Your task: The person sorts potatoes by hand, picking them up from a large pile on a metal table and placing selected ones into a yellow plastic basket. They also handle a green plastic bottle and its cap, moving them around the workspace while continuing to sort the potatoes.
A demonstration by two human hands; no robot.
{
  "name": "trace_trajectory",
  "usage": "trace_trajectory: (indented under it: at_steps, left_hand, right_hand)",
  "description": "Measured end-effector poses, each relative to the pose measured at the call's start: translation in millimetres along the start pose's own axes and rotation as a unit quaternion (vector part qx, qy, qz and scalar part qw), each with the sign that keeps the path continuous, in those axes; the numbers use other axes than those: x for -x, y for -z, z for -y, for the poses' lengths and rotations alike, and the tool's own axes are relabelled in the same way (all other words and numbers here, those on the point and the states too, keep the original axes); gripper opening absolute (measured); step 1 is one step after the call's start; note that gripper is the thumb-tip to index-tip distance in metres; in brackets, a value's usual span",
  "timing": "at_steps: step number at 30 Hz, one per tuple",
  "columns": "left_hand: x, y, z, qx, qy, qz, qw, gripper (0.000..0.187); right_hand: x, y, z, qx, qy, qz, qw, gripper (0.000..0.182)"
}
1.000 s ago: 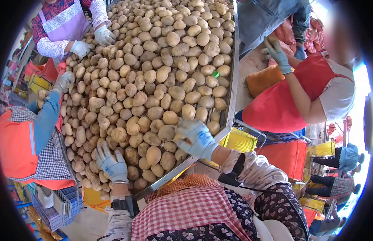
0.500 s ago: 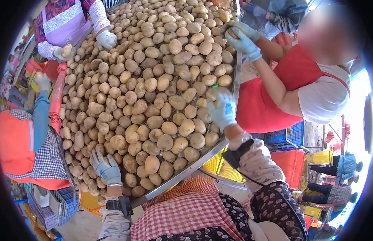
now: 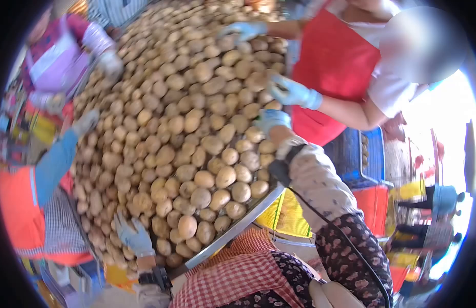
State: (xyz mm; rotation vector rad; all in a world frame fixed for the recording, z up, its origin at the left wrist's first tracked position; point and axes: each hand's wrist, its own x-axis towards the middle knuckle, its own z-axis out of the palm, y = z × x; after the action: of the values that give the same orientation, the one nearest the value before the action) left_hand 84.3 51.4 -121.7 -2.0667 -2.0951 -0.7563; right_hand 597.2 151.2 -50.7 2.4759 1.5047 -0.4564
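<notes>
A broad heap of potatoes (image 3: 186,172) covers the metal-edged table (image 3: 238,226). My left hand (image 3: 133,237), in a light blue glove, rests on the potatoes at the near left corner, fingers spread, holding nothing. At the right edge of the heap is my right hand (image 3: 274,120), also gloved. Its fingers are bent and blurred against the potatoes, with a bit of green beside them; whether it grips something is hidden.
Across the right edge a co-worker in a red apron (image 3: 335,56) has both gloved hands over the heap, one close to my right hand. Co-workers in purple (image 3: 58,64) and orange (image 3: 20,210) stand at left. Blue crates (image 3: 353,154) and a yellow basket (image 3: 286,215) lie at right.
The view has shifted and blurred. My right hand has moved a little away and its fingers have bent down. The red-aproned co-worker's hands have parted; the orange-clad co-worker's hand now reaches the heap.
</notes>
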Motion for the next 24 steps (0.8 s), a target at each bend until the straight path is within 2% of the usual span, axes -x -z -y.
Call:
trace_trajectory:
  at_steps: [4, 5, 6, 9, 10, 12, 13, 14, 16, 17, 18, 19, 21, 22, 23, 24]
  left_hand:
    - [-1, -1, 2, 0.009, 0.002, 0.009, 1.000, 0.048]
    - [0, -1, 3, -0.008, 0.003, 0.015, 1.000, 0.048]
    - [-1, -5, 2, -0.010, 0.001, 0.019, 1.000, 0.048]
    - [1, -7, 10, -0.027, 0.014, 0.024, 0.999, 0.049]
    - [1, -8, 11, -0.035, 0.025, 0.032, 0.999, 0.049]
    - [0, -6, 9, -0.036, 0.015, 0.038, 0.998, 0.048]
    - [-1, -3, 7, -0.041, 0.014, 0.046, 0.998, 0.048]
    - [-2, 0, 3, -0.054, 0.020, 0.055, 0.997, 0.046]
    - [-1, -5, 5, -0.046, 0.004, 0.021, 0.999, 0.046]
    - [-4, 4, -5, -0.037, 0.004, 0.009, 0.999, 0.046]
    - [-4, 16, -15, -0.047, -0.052, -0.024, 0.997, 0.050]
    - [-5, 24, -22, -0.043, -0.051, -0.007, 0.998, 0.047]
    - [-7, 27, -25, -0.025, -0.053, -0.009, 0.998, 0.048]
    - [-6, 28, -26, -0.021, -0.046, -0.009, 0.999, 0.048]
    - [-5, 29, -27, -0.026, -0.041, -0.012, 0.999, 0.048]
    - [-5, 29, -27, -0.033, -0.036, -0.016, 0.999, 0.049]
  right_hand:
    - [-108, -90, 2, 0.191, 0.091, -0.136, 0.968, 0.027]
    - [-27, -20, 16, 0.171, 0.051, -0.072, 0.981, 0.027]
    - [2, 0, 18, 0.151, 0.036, -0.061, 0.986, 0.024]
    - [-4, -13, 2, 0.024, 0.029, -0.089, 0.995, 0.029]
    - [5, -14, -2, 0.020, 0.025, -0.091, 0.995, 0.029]
    - [34, -12, -11, -0.076, 0.036, -0.202, 0.976, 0.030]
    - [59, -19, -14, -0.114, 0.068, -0.287, 0.949, 0.031]
    - [88, -30, -19, -0.160, 0.132, -0.431, 0.878, 0.033]
    - [159, -38, -29, -0.169, 0.226, -0.348, 0.894, 0.036]
    - [185, -55, -41, -0.120, 0.306, -0.343, 0.880, 0.036]
    - [208, -79, -58, -0.057, 0.352, -0.342, 0.869, 0.032]
    - [238, -68, -71, -0.066, 0.368, -0.220, 0.901, 0.027]
    - [257, -81, -119, -0.135, 0.353, -0.173, 0.909, 0.021]
    - [261, -85, -150, -0.036, 0.229, -0.126, 0.965, 0.017]
    - [261, -81, -190, 0.068, 0.145, -0.165, 0.973, 0.014]
    - [273, -40, -209, 0.072, 0.052, -0.190, 0.978, 0.016]
